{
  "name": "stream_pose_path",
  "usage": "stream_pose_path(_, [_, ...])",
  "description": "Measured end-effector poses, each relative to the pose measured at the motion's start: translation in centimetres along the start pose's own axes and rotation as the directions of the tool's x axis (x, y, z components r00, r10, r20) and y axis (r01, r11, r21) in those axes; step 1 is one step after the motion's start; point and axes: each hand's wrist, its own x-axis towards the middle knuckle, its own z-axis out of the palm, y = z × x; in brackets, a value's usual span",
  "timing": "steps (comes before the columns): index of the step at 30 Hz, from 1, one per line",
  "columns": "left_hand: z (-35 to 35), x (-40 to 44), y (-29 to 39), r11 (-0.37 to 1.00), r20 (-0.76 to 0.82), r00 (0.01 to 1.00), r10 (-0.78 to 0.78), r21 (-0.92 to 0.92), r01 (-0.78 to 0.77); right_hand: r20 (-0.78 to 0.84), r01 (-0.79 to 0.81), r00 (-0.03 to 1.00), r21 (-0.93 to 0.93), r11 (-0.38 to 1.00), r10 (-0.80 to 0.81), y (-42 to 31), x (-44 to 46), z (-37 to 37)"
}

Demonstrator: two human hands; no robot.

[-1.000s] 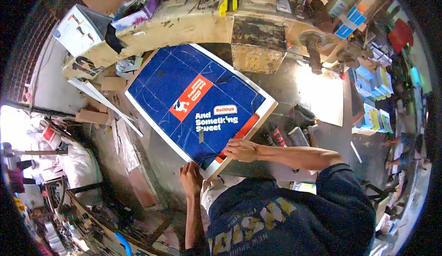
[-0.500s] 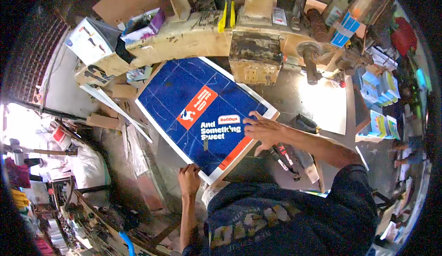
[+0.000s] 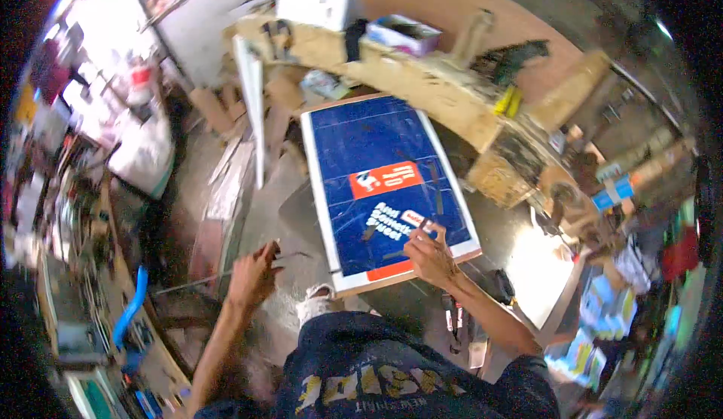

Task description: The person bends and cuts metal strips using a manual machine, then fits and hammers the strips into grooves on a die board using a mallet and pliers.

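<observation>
A board with a blue printed sheet (image 3: pixel 376 140), white edges and red patches lies tilted on the grey surface. My left hand (image 3: pixel 254 274) is off the board to its left, fingers closed round a thin dark strip (image 3: pixel 192 285) that sticks out on both sides. Over the white lettering near the board's lower right part is my right hand (image 3: pixel 431 257), its fingers bent and pinched together. What they hold, if anything, is too small to name. Dark strip-like marks (image 3: pixel 435 174) show on the blue sheet.
A worn wooden beam (image 3: pixel 422 76) curves behind the board, carrying a purple-white box (image 3: pixel 403 35). White strips (image 3: pixel 252 110) stand at the left. Black-and-red tools (image 3: pixel 453 321) lie below the board's right corner. Blue packs (image 3: pixel 606 302) are at the right.
The view has swung left, so the board appears turned. My left hand has left the board's corner and now has a thin strip in it. My right hand's spread fingers have drawn together.
</observation>
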Motion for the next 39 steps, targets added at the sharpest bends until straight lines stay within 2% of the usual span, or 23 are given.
stream_pose_path(2, [-3.0, -2.7, -1.3, 0.996, -0.052, 0.995, -0.079, -0.045, 0.077, 0.035, -0.093, 0.995, 0.084, 0.992, 0.091, -1.5, 3.9, -0.1])
stream_pose_path(5, [-5.7, -8.5, -5.3, 0.995, -0.285, 0.958, -0.006, 0.098, 0.036, -0.071, 0.086, 0.993, -0.082, 0.993, -0.092, -3.1, 9.1, 0.7])
stream_pose_path(6, [-6.6, -10.3, -5.6, 0.988, -0.376, 0.926, 0.008, 0.148, 0.052, -0.117, 0.121, 0.986, 0.030, 0.992, -0.117, -4.2, 11.4, -0.2])
stream_pose_path(8, [-7.5, -14.0, -6.4, 0.973, -0.587, 0.809, 0.021, 0.198, 0.118, -0.200, 0.210, 0.959, 0.016, 0.978, -0.203, -7.2, 16.2, -1.1])
stream_pose_path(9, [-7.6, -15.8, -7.0, 0.963, -0.597, 0.802, -0.028, 0.199, 0.181, -0.227, 0.237, 0.946, -0.003, 0.972, -0.231, -8.0, 17.7, -0.5])
stream_pose_path(12, [-8.0, -19.7, -10.2, 0.939, -0.736, 0.654, -0.174, 0.076, 0.336, -0.310, 0.301, 0.907, 0.002, 0.954, -0.285, -14.1, 23.9, -2.6])
stream_pose_path(14, [-8.5, -24.1, -14.3, 0.873, -0.843, 0.480, -0.242, 0.027, 0.488, -0.363, 0.354, 0.887, 0.136, 0.925, -0.285, -19.6, 27.5, -4.0])
stream_pose_path(15, [-9.8, -25.0, -13.9, 0.833, -0.858, 0.439, -0.267, 0.024, 0.553, -0.383, 0.422, 0.865, 0.208, 0.882, -0.323, -20.4, 28.3, -3.9])
stream_pose_path(17, [-10.0, -28.1, -18.4, 0.816, -0.942, 0.274, -0.194, 0.000, 0.578, -0.435, 0.562, 0.792, 0.242, 0.791, -0.429, -24.3, 30.8, -3.4])
stream_pose_path(18, [-10.0, -30.2, -21.4, 0.802, -0.964, 0.202, -0.176, -0.021, 0.597, -0.410, 0.607, 0.775, 0.276, 0.745, -0.480, -26.4, 32.3, -3.0])
stream_pose_path(21, [-10.2, -36.2, -29.4, 0.679, -0.942, 0.047, -0.333, -0.205, 0.705, -0.329, 0.641, 0.767, 0.381, 0.666, -0.551, -35.1, 38.3, -1.1])
stream_pose_path(24, [-8.6, -41.5, -36.5, 0.558, -0.910, -0.015, -0.413, -0.266, 0.786, -0.192, 0.600, 0.772, 0.533, 0.597, -0.606, -43.7, 44.6, 3.3])
stream_pose_path(26, [-8.3, -44.1, -38.9, 0.495, -0.864, -0.118, -0.489, -0.386, 0.778, -0.032, 0.517, 0.772, 0.611, 0.599, -0.634, -49.2, 47.6, 8.0])
stream_pose_path(27, [-7.2, -45.3, -40.6, 0.478, -0.866, -0.144, -0.479, -0.395, 0.785, 0.082, 0.520, 0.717, 0.599, 0.609, -0.692, -51.0, 49.1, 10.1])
stream_pose_path(28, [-6.9, -46.8, -42.9, 0.464, -0.869, -0.170, -0.464, -0.402, 0.789, 0.073, 0.535, 0.699, 0.607, 0.588, -0.711, -53.7, 50.2, 12.1])
stream_pose_path(30, [-5.9, -48.2, -45.1, 0.404, -0.821, -0.224, -0.525, -0.472, 0.783, 0.344, 0.501, 0.662, 0.458, 0.734, -0.666, -56.6, 50.5, 15.3])
stream_pose_path(31, [-6.0, -48.8, -46.2, 0.350, -0.758, -0.269, -0.594, -0.544, 0.762, 0.683, 0.394, 0.497, 0.372, 0.841, -0.535, -57.8, 51.4, 16.7])
stream_pose_path(32, [-6.0, -49.4, -47.1, 0.328, -0.748, -0.288, -0.598, -0.556, 0.764, 0.687, 0.409, 0.478, 0.378, 0.831, -0.548, -58.6, 52.0, 18.0])
stream_pose_path(34, [-5.7, -50.2, -48.3, 0.293, -0.703, -0.309, -0.640, -0.596, 0.747, 0.845, 0.372, 0.347, 0.275, 0.887, -0.407, -60.0, 52.9, 19.5])
stream_pose_path(35, [-5.3, -50.7, -48.9, 0.251, -0.671, -0.329, -0.665, -0.615, 0.748, 0.855, 0.382, 0.322, 0.276, 0.882, -0.407, -60.3, 53.7, 19.8])
stream_pose_path(37, [-5.3, -51.1, -49.2, 0.171, -0.592, -0.361, -0.721, -0.657, 0.735, 0.889, 0.230, 0.227, 0.347, 0.909, -0.397, -61.4, 55.2, 18.5])
stream_pose_path(38, [-5.6, -51.2, -49.1, 0.106, -0.526, -0.390, -0.756, -0.687, 0.719, 0.899, 0.246, 0.190, 0.346, 0.906, -0.395, -61.7, 55.6, 18.9])
stream_pose_path(39, [-6.3, -51.1, -48.9, 0.112, -0.561, -0.389, -0.730, -0.660, 0.743, 0.930, 0.266, 0.185, 0.263, 0.927, -0.317, -61.8, 55.7, 19.2])
